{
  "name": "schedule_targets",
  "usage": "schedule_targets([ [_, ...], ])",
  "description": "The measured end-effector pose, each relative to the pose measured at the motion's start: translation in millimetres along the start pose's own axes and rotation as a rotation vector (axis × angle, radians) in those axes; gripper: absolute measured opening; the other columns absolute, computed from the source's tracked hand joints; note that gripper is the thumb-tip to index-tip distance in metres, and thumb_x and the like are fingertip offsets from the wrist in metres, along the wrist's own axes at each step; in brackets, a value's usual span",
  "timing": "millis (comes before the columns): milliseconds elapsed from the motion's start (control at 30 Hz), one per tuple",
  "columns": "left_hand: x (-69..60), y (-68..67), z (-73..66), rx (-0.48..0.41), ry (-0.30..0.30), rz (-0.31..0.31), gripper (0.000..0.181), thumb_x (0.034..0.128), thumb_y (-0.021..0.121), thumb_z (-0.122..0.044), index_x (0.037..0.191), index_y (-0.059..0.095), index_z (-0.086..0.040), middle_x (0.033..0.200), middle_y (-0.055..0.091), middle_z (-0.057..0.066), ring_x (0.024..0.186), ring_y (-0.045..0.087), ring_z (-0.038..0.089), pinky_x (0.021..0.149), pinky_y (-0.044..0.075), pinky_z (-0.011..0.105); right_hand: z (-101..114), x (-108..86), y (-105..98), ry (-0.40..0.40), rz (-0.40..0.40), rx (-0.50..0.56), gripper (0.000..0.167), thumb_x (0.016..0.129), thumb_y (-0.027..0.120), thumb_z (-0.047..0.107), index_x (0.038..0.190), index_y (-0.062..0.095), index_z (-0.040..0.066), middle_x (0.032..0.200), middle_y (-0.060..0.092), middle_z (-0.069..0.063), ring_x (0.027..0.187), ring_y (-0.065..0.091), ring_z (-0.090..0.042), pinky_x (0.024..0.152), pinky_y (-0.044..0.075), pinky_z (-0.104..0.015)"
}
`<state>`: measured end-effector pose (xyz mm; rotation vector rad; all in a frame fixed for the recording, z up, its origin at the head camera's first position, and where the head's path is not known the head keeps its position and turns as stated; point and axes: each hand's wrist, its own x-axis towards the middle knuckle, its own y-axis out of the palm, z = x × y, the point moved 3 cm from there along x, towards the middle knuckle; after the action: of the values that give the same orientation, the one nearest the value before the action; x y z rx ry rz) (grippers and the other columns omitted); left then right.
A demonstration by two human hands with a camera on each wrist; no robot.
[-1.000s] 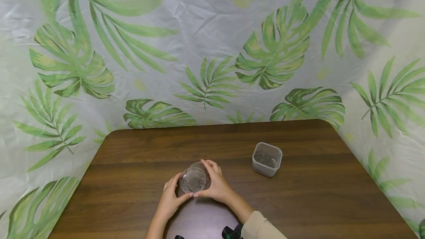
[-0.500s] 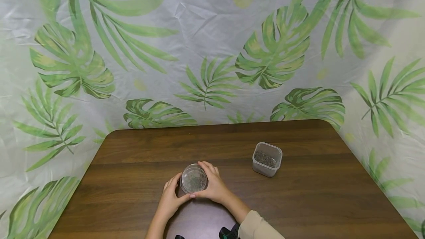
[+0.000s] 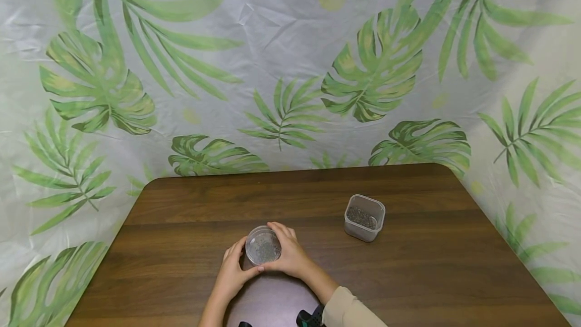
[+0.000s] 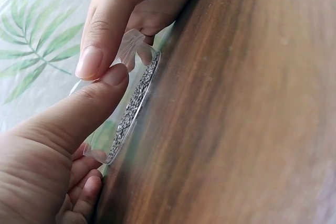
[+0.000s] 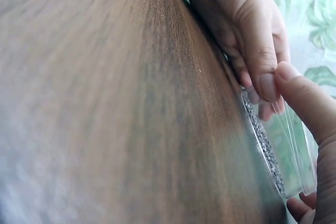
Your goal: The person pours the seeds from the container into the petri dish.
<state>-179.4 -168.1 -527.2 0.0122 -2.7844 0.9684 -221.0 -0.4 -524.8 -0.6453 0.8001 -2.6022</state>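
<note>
A round clear plastic container [image 3: 263,247] stands on the table in front of me, with small grey granules [image 4: 131,111] in a layer at its bottom. My left hand [image 3: 229,272] holds its left side, fingers behind and thumb in front. From the right, my right hand [image 3: 294,256] grips the clear round lid [image 5: 303,150] at its edge, over the container's top. Both thumb tips meet at the front, as the two wrist views show. In the right wrist view the lid's rim is at the upper part of the container; whether it is fully seated I cannot tell.
Behind and to the right stands a square translucent tub [image 3: 364,218], open at the top, with more grey granules and a small pale round-edged item inside. The brown wooden table [image 3: 218,201] ends at a leaf-patterned curtain [image 3: 281,64]. A black device shows at the right wrist.
My right hand has moved slightly left with the lid, which was offset and tilted above the container and now lines up over it. The left hand stays in place.
</note>
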Motion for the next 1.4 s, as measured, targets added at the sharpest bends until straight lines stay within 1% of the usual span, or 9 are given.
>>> schedule_targets([
  [300, 1.0, -0.1, 0.9, 0.017, 0.024, -0.006, 0.086, 0.0634, 0.078, -0.039, 0.131, 0.040, 0.000, 0.127, 0.046, 0.017, 0.108, 0.043, 0.033, 0.089, 0.040, 0.049, 2.5, 1.2, -1.0, 0.011, 0.028, 0.000, 0.101, 0.058, 0.080, 0.048, 0.137, 0.033, 0.006, 0.138, 0.034, -0.008, 0.119, 0.032, -0.024, 0.093, 0.036, -0.046],
  [467, 1.1, 0.2, 1.3, 0.014, 0.015, -0.006, 0.088, 0.0625, 0.079, -0.039, 0.131, 0.039, -0.001, 0.129, 0.045, 0.016, 0.110, 0.042, 0.032, 0.090, 0.040, 0.047, 3.1, 1.9, -0.7, 0.008, 0.045, -0.015, 0.101, 0.059, 0.079, 0.050, 0.138, 0.032, 0.006, 0.139, 0.034, -0.010, 0.119, 0.032, -0.025, 0.093, 0.036, -0.047],
  [667, -0.3, 0.4, 0.2, 0.009, 0.002, 0.015, 0.092, 0.0620, 0.079, -0.041, 0.133, 0.036, 0.000, 0.132, 0.041, 0.017, 0.113, 0.039, 0.033, 0.092, 0.039, 0.047, 2.1, 0.9, 1.6, 0.020, 0.063, -0.039, 0.101, 0.059, 0.078, 0.052, 0.138, 0.032, 0.008, 0.139, 0.033, -0.005, 0.120, 0.032, -0.024, 0.093, 0.035, -0.048],
  [933, -0.1, 0.4, 0.4, 0.035, 0.012, 0.023, 0.094, 0.0612, 0.079, -0.039, 0.134, 0.034, 0.002, 0.132, 0.040, 0.019, 0.114, 0.038, 0.034, 0.092, 0.040, 0.044, 0.7, 0.7, 3.9, 0.027, 0.068, -0.061, 0.101, 0.058, 0.079, 0.051, 0.138, 0.032, 0.009, 0.139, 0.034, -0.005, 0.119, 0.032, -0.025, 0.093, 0.034, -0.050],
  [1200, 0.1, 0.3, 0.3, 0.050, 0.021, 0.030, 0.092, 0.0622, 0.080, -0.035, 0.134, 0.034, 0.002, 0.132, 0.040, 0.019, 0.112, 0.039, 0.034, 0.091, 0.040, 0.045, -0.2, 0.1, 4.7, 0.063, 0.084, -0.071, 0.102, 0.058, 0.076, 0.055, 0.139, 0.030, 0.013, 0.140, 0.033, -0.001, 0.121, 0.030, -0.025, 0.095, 0.031, -0.051],
  [1400, 0.1, 0.4, 1.5, 0.051, 0.011, 0.051, 0.092, 0.0638, 0.078, -0.038, 0.135, 0.033, 0.001, 0.134, 0.038, 0.018, 0.112, 0.038, 0.034, 0.091, 0.039, 0.047, -0.2, -0.8, 4.9, 0.071, 0.090, -0.073, 0.103, 0.058, 0.076, 0.056, 0.140, 0.029, 0.015, 0.140, 0.033, -0.001, 0.122, 0.028, -0.024, 0.096, 0.029, -0.051],
])
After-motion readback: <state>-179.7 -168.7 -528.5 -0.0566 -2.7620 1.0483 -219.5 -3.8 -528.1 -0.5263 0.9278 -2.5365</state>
